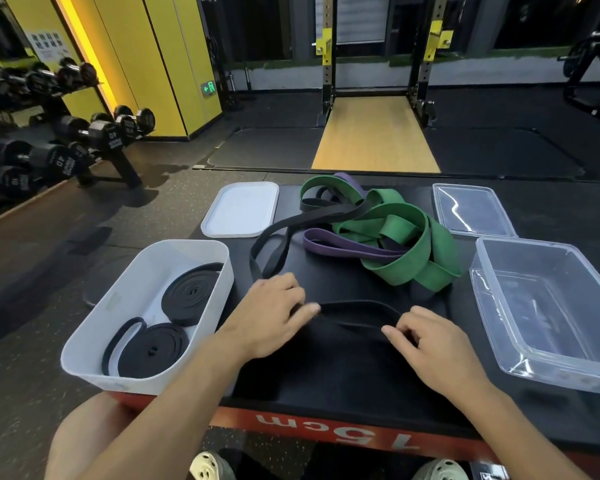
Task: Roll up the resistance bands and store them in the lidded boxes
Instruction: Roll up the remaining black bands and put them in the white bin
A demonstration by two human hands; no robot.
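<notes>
Both hands pinch a loose black band on the bench

Left hand (274, 313) and right hand (426, 337), fingers curled onto black band (357, 304), which lies flat between white box (94, 327) holding two rolled black bands (191, 292) and clear box (492, 306). Green and purple bands (395, 233) piled behind, between white lid (239, 209) and clear lid (471, 209). Bench (343, 386) edge reads "15cm" upside down; dumbbell (113, 136) marked "40"

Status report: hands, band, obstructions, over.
Left hand and right hand pinch black band, not yet rolled. White box holds two rolls. Tangled pile lies just behind.
</notes>
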